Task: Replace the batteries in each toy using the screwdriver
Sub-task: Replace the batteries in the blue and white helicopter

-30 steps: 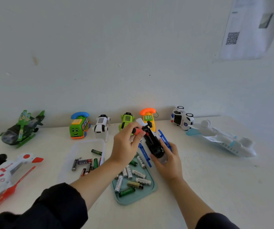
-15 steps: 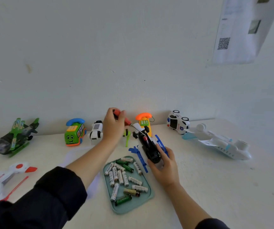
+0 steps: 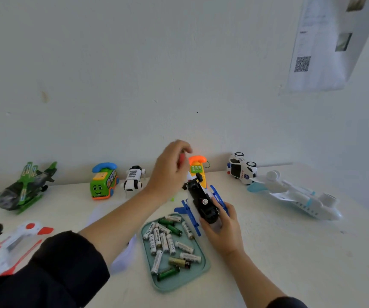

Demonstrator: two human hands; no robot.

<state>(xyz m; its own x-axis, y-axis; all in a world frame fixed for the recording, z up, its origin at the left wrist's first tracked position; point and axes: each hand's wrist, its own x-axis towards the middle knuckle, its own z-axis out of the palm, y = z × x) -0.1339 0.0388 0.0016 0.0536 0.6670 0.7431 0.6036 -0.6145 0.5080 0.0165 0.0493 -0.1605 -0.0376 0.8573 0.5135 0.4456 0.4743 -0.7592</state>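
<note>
Right hand (image 3: 222, 227) gripped the upturned blue-and-black toy (image 3: 202, 202) on the table (image 3: 290, 252), just beyond the green battery tray (image 3: 199, 276). Left hand (image 3: 171, 172) was raised above the toy's far end, fingers curled on the red-handled screwdriver (image 3: 181, 157), mostly hidden.

A single head-worn wide-angle camera looks forward and down over a white table (image 3: 290, 252) toward a pale wall (image 3: 134, 74). Both forearms reach in close from the bottom edge.
</note>
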